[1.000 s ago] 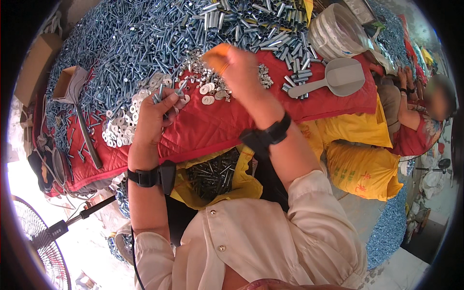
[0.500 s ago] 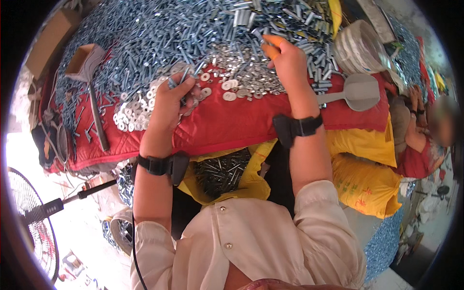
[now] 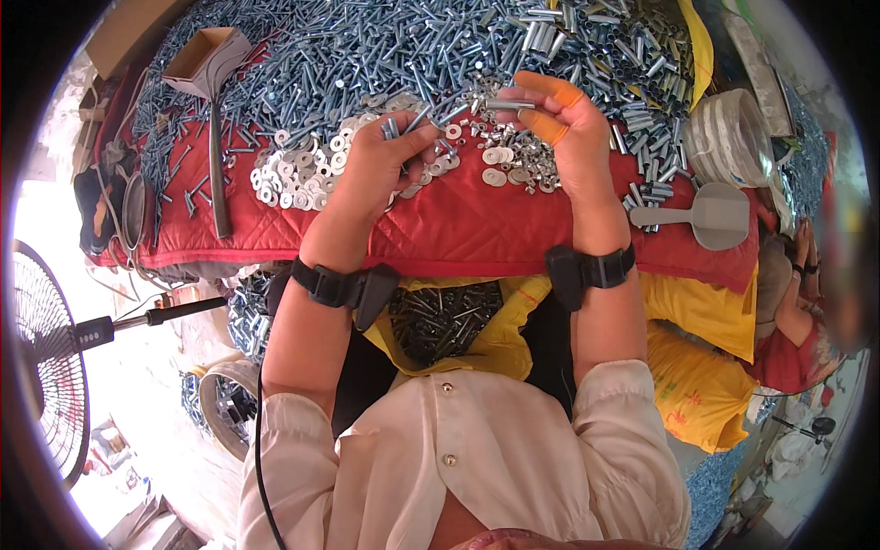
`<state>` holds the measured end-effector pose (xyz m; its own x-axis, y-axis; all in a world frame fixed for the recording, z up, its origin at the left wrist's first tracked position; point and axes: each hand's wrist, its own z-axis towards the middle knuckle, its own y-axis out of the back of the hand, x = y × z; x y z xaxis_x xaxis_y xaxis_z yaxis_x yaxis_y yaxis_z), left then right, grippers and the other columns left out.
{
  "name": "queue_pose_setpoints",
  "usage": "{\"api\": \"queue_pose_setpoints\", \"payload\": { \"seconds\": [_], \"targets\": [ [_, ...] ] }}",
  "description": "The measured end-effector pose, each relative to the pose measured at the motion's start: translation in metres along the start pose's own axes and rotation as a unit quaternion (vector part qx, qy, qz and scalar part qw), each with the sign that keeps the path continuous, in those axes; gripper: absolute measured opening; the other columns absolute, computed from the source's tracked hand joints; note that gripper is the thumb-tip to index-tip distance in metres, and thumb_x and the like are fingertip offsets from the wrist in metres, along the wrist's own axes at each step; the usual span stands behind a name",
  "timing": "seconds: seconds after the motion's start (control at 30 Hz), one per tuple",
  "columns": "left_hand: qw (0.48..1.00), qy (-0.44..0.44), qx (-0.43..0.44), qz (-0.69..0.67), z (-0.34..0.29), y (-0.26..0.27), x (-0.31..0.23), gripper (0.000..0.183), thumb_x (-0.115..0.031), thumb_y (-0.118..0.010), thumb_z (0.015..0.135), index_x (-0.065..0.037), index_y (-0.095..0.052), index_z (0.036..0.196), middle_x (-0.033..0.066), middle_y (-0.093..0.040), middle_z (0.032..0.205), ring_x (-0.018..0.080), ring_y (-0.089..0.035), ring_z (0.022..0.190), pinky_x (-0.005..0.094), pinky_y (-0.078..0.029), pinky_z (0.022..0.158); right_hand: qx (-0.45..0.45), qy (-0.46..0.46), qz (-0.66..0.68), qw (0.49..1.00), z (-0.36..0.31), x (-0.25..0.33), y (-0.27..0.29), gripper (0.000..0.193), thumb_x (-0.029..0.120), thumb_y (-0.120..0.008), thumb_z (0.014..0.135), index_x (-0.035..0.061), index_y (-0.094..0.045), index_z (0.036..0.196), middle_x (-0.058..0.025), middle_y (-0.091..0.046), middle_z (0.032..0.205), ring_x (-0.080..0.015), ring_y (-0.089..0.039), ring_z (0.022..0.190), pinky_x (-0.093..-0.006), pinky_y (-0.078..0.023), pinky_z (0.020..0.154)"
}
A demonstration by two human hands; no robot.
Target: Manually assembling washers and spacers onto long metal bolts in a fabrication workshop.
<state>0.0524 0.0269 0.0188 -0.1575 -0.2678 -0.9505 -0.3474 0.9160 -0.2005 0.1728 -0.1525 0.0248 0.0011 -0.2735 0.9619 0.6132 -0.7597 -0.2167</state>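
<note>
My left hand [image 3: 378,163] is closed around several silvery bolts [image 3: 419,119], whose shanks stick out past the thumb and fingers. It hovers at the right edge of a heap of flat washers [image 3: 307,172]. Opposite it, my right hand [image 3: 579,137], with orange covers on the thumb and forefinger, pinches a metal sleeve [image 3: 510,104]. The sleeve lies nearly level and points toward the left hand, a short gap from the bolts. Below the sleeve is a scatter of small nuts [image 3: 522,151] with a few washers [image 3: 495,176] among them.
A wide bolt heap [image 3: 367,55] covers the far side of the red quilted cloth [image 3: 458,229]; loose sleeves [image 3: 655,137] lie right. Around these are a grey scoop [image 3: 720,216], a long-handled scoop [image 3: 218,165], a white bucket [image 3: 729,137], a yellow sack [image 3: 467,353] and a fan [image 3: 50,367]. Someone sits far right.
My right hand has come back from the sleeve pile toward my left hand, with the sleeve now nearly level. The left hand still holds the bolts. The whole view has shifted slightly.
</note>
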Motion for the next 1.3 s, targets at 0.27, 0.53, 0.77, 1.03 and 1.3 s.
{"api": "queue_pose_setpoints", "payload": {
  "seconds": [0.27,0.53,0.77,1.03,1.3],
  "targets": [
    [1.0,-0.014,0.022,0.016,0.002,0.0,0.006,0.015,-0.014,-0.059,0.086,0.0,-0.059,0.09,0.003,-0.058,0.064,0.0051,-0.045,0.043,0.0181,-0.028,0.036,0.057,-0.005,-0.106,0.993,-0.005,-0.001,-0.009,0.033,-0.004,-0.057,0.081,-0.002,-0.053,0.114,-0.0126,-0.064,0.092,-0.0171,-0.064,0.081,-0.0253,-0.052,0.071],
    [0.995,-0.029,0.031,0.094,-0.002,-0.016,0.008,0.024,-0.015,-0.059,0.086,0.002,-0.059,0.104,0.0029,-0.057,0.061,0.0043,-0.046,0.045,0.0173,-0.034,0.04,0.048,-0.041,-0.259,0.964,-0.014,-0.009,-0.028,0.029,0.011,-0.064,0.081,0.0085,-0.06,0.109,-0.0044,-0.063,0.075,-0.009,-0.06,0.065,-0.0211,-0.045,0.055],
    [1.0,0.009,-0.015,-0.011,0.006,-0.004,0.007,0.018,-0.018,-0.056,0.088,-0.001,-0.059,0.093,0.0031,-0.057,0.063,0.005,-0.042,0.044,0.0173,-0.025,0.036,0.034,0.12,-0.58,0.805,-0.005,-0.046,-0.024,0.021,0.02,-0.067,0.077,0.0094,-0.066,0.095,-0.0075,-0.065,0.08,-0.0186,-0.062,0.059,-0.0278,-0.048,0.057],
    [1.0,0.008,-0.002,-0.01,0.003,0.007,0.007,0.016,-0.016,-0.058,0.087,-0.001,-0.058,0.091,0.0046,-0.058,0.063,0.0053,-0.043,0.043,0.0175,-0.026,0.036,-0.035,-0.118,-0.024,0.992,-0.001,-0.027,-0.032,0.014,0.004,-0.059,0.08,0.0013,-0.062,0.093,-0.0101,-0.065,0.086,-0.0165,-0.064,0.067,-0.0275,-0.053,0.061],
    [0.999,0.003,0.029,-0.033,0.001,0.005,0.007,0.016,-0.014,-0.059,0.086,0.002,-0.055,0.09,0.0067,-0.059,0.062,0.007,-0.044,0.04,0.0193,-0.026,0.035,-0.019,-0.099,0.129,0.986,0.001,-0.022,-0.027,0.016,0.003,-0.055,0.081,-0.0028,-0.058,0.095,-0.0141,-0.064,0.086,-0.0221,-0.066,0.072,-0.0299,-0.056,0.065]
  ]
}}
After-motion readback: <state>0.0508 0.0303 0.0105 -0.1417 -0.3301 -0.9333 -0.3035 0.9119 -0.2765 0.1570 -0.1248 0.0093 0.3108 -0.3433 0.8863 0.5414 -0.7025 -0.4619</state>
